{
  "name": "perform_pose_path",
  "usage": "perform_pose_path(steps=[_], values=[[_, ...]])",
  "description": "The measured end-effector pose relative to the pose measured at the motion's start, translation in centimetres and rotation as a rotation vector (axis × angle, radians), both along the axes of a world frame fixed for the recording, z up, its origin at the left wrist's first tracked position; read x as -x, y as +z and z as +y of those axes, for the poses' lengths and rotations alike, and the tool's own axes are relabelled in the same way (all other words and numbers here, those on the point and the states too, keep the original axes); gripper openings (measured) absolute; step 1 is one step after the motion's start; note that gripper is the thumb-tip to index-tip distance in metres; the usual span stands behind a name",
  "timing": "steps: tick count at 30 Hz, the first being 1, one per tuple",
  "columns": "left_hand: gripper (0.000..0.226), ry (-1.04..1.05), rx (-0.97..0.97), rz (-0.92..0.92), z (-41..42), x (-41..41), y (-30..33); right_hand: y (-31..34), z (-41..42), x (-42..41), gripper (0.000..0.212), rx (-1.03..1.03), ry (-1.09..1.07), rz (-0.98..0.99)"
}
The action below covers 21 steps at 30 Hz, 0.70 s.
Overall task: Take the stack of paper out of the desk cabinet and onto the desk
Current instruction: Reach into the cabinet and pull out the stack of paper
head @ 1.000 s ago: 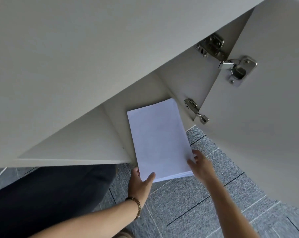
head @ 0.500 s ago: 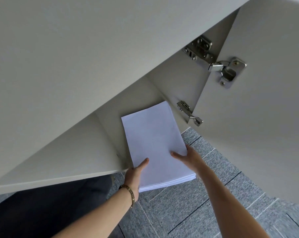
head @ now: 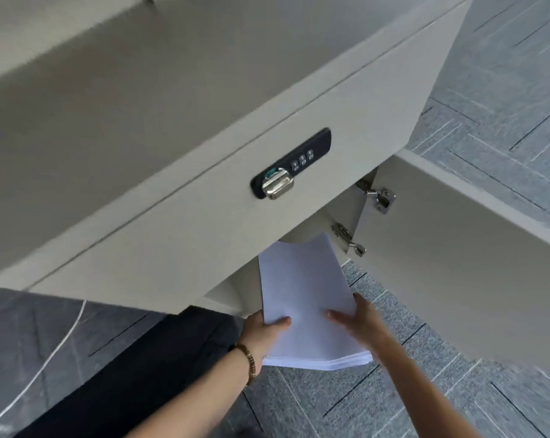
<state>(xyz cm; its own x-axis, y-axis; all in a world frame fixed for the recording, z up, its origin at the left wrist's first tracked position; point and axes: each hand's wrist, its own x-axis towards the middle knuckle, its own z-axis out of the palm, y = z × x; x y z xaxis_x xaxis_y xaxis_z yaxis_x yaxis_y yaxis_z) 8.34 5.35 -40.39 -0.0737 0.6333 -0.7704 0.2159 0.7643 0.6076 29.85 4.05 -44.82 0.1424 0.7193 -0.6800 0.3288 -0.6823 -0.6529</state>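
A thick stack of white paper sticks out of the open cabinet below the desk, its near end hanging over the floor and its far end still under the drawer front. My left hand grips the stack's near left edge, thumb on top. My right hand grips its near right edge, thumb also on top. The beige desk top fills the upper left of the view.
A drawer front with a black combination lock runs above the cabinet opening. The cabinet door stands open on the right, on two metal hinges. Grey carpet tiles lie below. My dark trouser leg is at lower left.
The view has risen, so the desk top and lock are now seen. Both hands have drawn the stack further out of the cabinet and toward me.
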Motion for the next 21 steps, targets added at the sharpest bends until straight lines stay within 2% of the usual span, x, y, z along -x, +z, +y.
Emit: perform_pose_path(steps=[5,8,9,12,13,18,21], values=[[0.024,-0.079,0.004,0.002,-1.1,0.6,8.7,8.2,-3.2,0.0,0.064,-0.099,-0.028,-0.052],[0.012,-0.123,-0.038,0.013,-2.7,0.5,13.7,13.7,-5.7,0.5,0.06,-0.154,-0.029,-0.09],[0.014,-0.134,-0.044,0.021,-3.4,0.5,15.2,15.4,-6.6,0.7,0.057,-0.174,-0.025,-0.102],[0.042,-0.166,-0.067,-0.004,-5.7,0.5,19.1,19.8,-9.5,0.8,0.046,-0.216,-0.066,-0.091],[0.044,-0.165,-0.071,-0.02,-6.6,0.5,20.4,21.2,-10.5,0.8,0.044,-0.235,-0.079,-0.094],[0.022,-0.195,-0.101,-0.109,-11.1,0.5,25.9,26.0,-15.7,0.1,0.045,-0.305,-0.147,-0.126],[0.027,-0.207,-0.108,-0.169,-13.9,0.3,28.7,28.9,-18.5,-0.5,0.042,-0.357,-0.174,-0.141]])
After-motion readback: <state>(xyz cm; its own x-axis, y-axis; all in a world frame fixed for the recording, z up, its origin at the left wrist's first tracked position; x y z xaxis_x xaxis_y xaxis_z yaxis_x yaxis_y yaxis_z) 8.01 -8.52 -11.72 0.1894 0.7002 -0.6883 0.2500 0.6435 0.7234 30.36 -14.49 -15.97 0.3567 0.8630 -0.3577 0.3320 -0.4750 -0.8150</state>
